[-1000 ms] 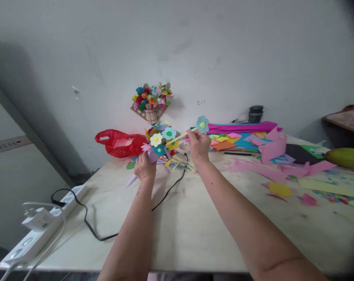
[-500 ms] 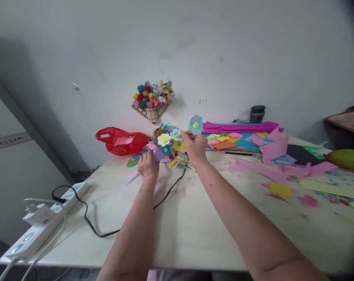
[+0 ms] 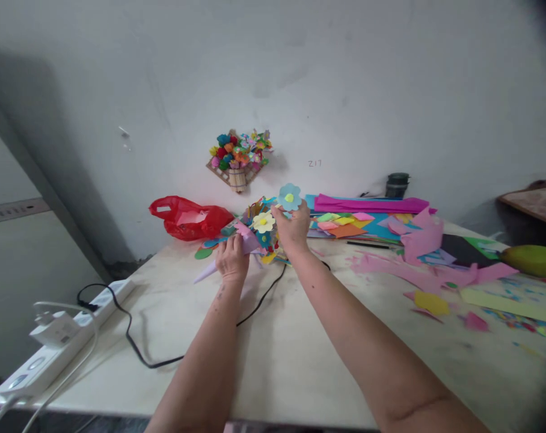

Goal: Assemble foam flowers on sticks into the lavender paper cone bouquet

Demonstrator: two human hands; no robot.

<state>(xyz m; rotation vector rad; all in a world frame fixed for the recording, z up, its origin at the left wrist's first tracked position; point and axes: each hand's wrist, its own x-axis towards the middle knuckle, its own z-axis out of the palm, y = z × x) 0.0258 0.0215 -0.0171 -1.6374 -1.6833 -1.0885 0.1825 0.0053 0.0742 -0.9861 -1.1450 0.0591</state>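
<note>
My left hand (image 3: pixel 232 258) is wrapped round a lilac paper cone (image 3: pixel 250 243), whose narrow tip sticks out to the left, just above the table. Paper flowers fill the cone's mouth, among them a cream flower with a yellow centre (image 3: pixel 263 222) and a dark blue one (image 3: pixel 264 239). At the right side of this bunch, my right hand (image 3: pixel 293 231) has thumb and fingers closed about a light blue paper flower (image 3: pixel 289 197) with a yellow-green centre. The flower's head shows above the fingers; its stem is hidden.
A red plastic bag (image 3: pixel 189 219) lies behind my left hand. Coloured paper sheets (image 3: pixel 372 204) and pink scraps (image 3: pixel 417 264) spread to the right, near a green-yellow fruit (image 3: pixel 532 258). A black cable (image 3: pixel 142 355) runs from the power strip (image 3: pixel 56 355). Craft flowers (image 3: pixel 237 156) hang on the wall.
My right hand has moved left with the light blue flower, bringing it closer to the bunch. The left hand keeps its hold on the cone; the camera view has shifted slightly.
</note>
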